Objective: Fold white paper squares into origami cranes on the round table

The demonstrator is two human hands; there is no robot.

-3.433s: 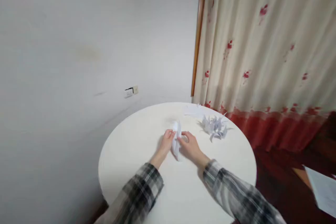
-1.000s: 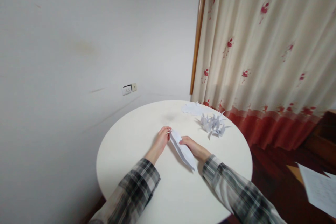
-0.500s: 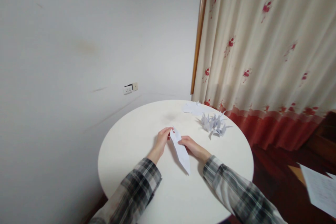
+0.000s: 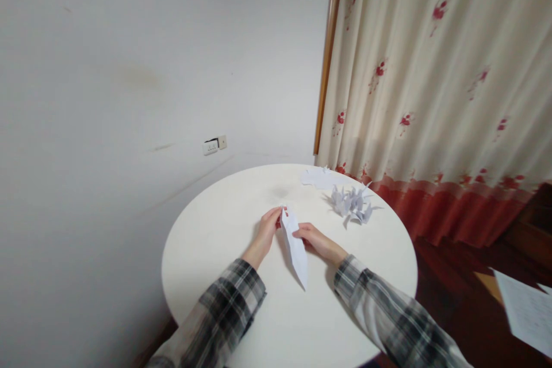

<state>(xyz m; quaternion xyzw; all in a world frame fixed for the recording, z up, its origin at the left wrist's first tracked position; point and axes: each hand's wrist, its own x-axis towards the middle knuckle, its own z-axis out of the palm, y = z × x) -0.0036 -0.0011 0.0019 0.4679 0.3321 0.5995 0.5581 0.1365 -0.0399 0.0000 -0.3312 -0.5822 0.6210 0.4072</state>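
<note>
Between my hands is a folded sheet of white paper (image 4: 295, 253), long and narrow, its pointed end toward me. My left hand (image 4: 268, 228) pinches its far upper end, where some fingertips show at the edge. My right hand (image 4: 314, 238) grips the paper's right side about midway, thumb on top and the other fingers partly hidden behind it. Beyond my right hand, a cluster of folded paper cranes (image 4: 351, 202) stands on the round white table (image 4: 207, 264).
Flat white paper (image 4: 317, 178) lies at the table's far edge with a small scrap on it. A wall with a socket (image 4: 210, 147) is behind, and a floral curtain (image 4: 414, 69) hangs at the right. Written sheets (image 4: 526, 310) are at the lower right.
The near pointed end of the folded paper has swung slightly left and toward me. Both hands keep their grip in nearly the same place.
</note>
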